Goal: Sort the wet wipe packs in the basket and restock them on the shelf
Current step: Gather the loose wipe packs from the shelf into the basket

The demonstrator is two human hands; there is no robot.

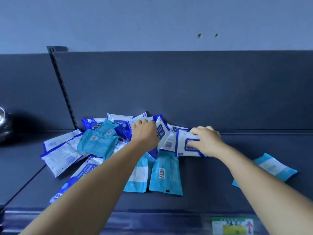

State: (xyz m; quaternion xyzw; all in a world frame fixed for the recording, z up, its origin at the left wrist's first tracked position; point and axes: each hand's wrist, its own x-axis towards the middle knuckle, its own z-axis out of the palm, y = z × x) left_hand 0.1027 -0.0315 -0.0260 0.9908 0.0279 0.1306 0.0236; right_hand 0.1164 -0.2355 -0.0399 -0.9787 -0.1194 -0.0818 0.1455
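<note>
A loose pile of wet wipe packs lies on the dark shelf [211, 180], some white and dark blue, some light teal. My left hand [145, 133] reaches into the back of the pile, its fingers curled round a white and blue alcohol wipe pack [162, 133]. To its right, my right hand [207, 141] grips another white and blue alcohol wipe pack [183, 145] by its right end. Two teal packs [166, 175] lie flat at the front of the pile. A teal pack [97, 145] sits on top at the left. No basket is in view.
A single teal and white pack [275, 167] lies apart at the right of the shelf. A slotted upright [62, 89] stands behind the pile's left side. A shiny metal object [4, 122] sits at the far left. A price label [232, 225] is on the shelf's front edge.
</note>
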